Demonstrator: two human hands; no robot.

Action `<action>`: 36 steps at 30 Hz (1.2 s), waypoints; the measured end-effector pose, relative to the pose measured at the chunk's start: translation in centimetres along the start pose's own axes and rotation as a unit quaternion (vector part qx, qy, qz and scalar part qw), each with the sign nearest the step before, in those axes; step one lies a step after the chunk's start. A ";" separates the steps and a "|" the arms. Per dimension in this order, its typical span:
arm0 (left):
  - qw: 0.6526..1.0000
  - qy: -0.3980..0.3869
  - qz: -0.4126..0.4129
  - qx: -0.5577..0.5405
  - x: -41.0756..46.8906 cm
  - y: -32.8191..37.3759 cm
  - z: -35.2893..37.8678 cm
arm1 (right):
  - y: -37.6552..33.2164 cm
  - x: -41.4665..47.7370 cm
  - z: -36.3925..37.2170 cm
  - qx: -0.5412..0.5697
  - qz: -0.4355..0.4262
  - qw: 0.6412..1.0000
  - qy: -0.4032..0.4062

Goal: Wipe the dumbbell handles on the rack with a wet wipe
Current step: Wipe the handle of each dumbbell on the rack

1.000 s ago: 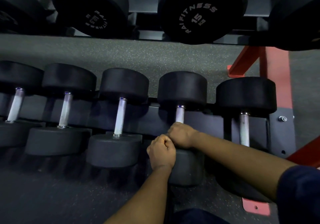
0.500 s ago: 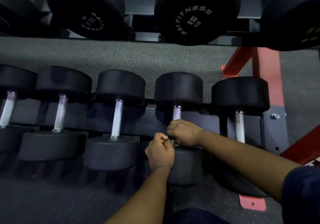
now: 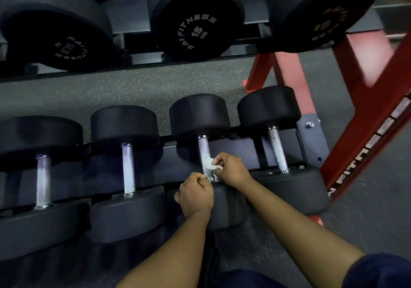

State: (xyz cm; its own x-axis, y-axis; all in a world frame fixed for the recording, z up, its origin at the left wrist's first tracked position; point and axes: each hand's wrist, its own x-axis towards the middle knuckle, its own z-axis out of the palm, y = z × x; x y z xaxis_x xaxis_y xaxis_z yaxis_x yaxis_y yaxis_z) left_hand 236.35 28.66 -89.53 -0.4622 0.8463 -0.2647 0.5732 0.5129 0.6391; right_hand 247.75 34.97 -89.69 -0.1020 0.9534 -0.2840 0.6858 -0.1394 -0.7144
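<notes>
Several black dumbbells lie side by side on the lower rack shelf (image 3: 233, 152), each with a silver handle. My right hand (image 3: 231, 168) pinches a crumpled white wet wipe (image 3: 209, 167) against the lower part of the third dumbbell's handle (image 3: 203, 147). My left hand (image 3: 195, 193) is a curled fist just below and left of the wipe, at the near head of that dumbbell (image 3: 226, 207); whether it grips a corner of the wipe is hidden. To the right stands the last dumbbell's bare handle (image 3: 277, 148); more bare handles (image 3: 128, 167) are on the left.
Larger dumbbells marked 15 (image 3: 195, 18) sit on the upper shelf overhead. The red rack frame (image 3: 367, 118) slants down the right side. Speckled grey rubber floor (image 3: 133, 89) shows behind the lower row. My dark blue sleeve (image 3: 382, 270) is at the bottom right.
My right hand has loosened from the handle and the white wipe now shows between its fingers. The view has shifted, so the rack sits further left in the frame.
</notes>
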 end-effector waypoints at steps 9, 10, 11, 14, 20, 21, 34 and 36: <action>0.983 -0.051 0.159 0.070 0.5 1.2 -1.9 | 1.1 -3.3 -1.9 0.177 0.113 0.976 0.063; 0.982 -0.057 0.171 0.065 0.3 1.6 -2.0 | 1.2 -3.8 -2.3 0.194 0.115 0.972 0.071; 0.980 -0.062 0.183 0.056 0.0 2.2 -2.0 | 1.4 -4.3 -2.9 0.208 0.114 0.968 0.084; 0.976 -0.062 0.206 0.026 -1.1 4.4 -1.4 | 2.1 -5.5 -4.8 0.214 0.106 0.965 0.108; 0.973 -0.044 0.226 0.010 -3.5 7.9 2.2 | 5.3 -6.7 -10.2 0.195 0.091 0.965 0.152; 0.975 -0.040 0.218 0.002 -4.0 8.3 2.9 | 6.0 -6.7 -11.1 0.192 0.091 0.965 0.157; 0.992 0.004 0.057 -0.110 -10.3 12.0 14.7 | 14.2 -5.9 -18.9 0.140 0.048 0.986 0.082; 0.991 0.020 0.028 -0.126 -10.2 12.2 15.3 | 14.5 -5.5 -18.8 0.129 0.043 0.987 0.083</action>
State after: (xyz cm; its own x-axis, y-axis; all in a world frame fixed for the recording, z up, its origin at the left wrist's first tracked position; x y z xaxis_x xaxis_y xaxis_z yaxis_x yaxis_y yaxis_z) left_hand 258.37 28.44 -90.07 -0.4644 0.8633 -0.1978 0.4141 0.4091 0.8131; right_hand 271.82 32.76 -86.47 0.0826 0.9627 -0.2578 0.4775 -0.2653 -0.8377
